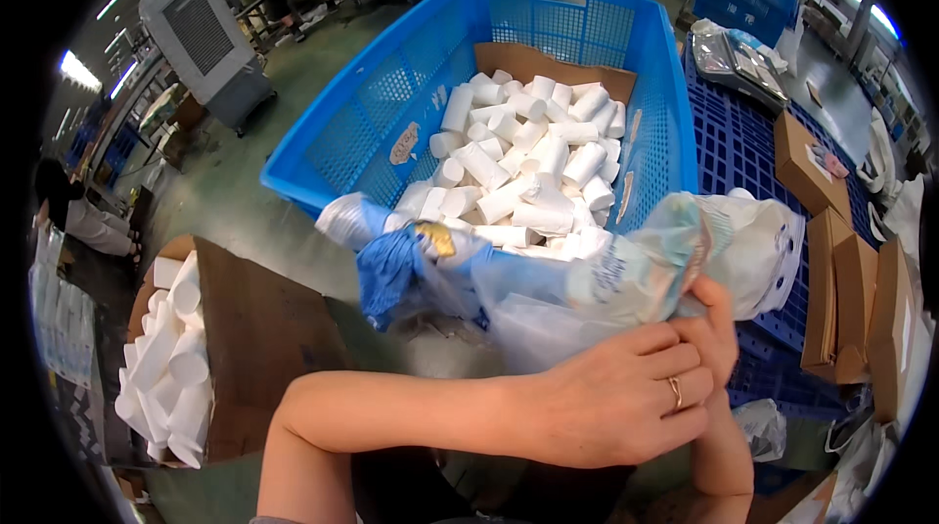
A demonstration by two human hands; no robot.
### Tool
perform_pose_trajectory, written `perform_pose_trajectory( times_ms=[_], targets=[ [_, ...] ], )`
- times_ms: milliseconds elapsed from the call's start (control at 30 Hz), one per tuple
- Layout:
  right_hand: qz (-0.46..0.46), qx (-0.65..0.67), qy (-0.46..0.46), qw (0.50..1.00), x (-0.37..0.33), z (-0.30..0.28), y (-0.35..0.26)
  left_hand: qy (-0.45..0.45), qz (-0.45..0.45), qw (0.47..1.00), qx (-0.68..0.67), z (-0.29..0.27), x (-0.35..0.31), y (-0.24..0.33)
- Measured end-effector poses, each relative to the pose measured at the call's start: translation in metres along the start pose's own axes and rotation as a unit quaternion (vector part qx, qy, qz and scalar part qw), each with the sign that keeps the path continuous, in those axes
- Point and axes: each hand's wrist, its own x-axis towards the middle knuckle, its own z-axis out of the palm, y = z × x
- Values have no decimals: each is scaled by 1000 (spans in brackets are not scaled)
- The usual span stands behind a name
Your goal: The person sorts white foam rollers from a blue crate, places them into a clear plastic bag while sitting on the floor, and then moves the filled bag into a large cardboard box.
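Note:
Both my hands meet at a printed, partly clear plastic bag [626, 279] in front of me. My left hand [626, 392], with a ring on one finger, reaches across from the left; its fingers are curled closed at the bag's near right edge. Just beyond it, my right hand [719, 338] has bent fingers pinching the same plastic. Crumpled blue plastic [386, 274] lies at the left end of the bag. A whitish plastic bag [768, 255] bulges on the right. Beyond stands a large blue crate [372, 84] holding many white rolls [528, 152].
At the left, a cardboard box [264, 338] holds more white rolls. Blue pallets [729, 113] on the right bear a scale [734, 64] and open cardboard boxes [831, 299]. A grey air cooler [201, 35] stands at the back left. Two people are farther off.

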Motion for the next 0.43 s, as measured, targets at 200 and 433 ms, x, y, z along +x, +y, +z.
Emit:
perform_pose_trajectory(
  times_ms=[200,433],
  targets=[
    [78,-193,156,966,-27,-139,-14,15,-31,997,73,-8,-39,70],
    [96,-555,175,807,-167,-437,-17,-21,-141,989,30,0,-121,91]
  ],
)
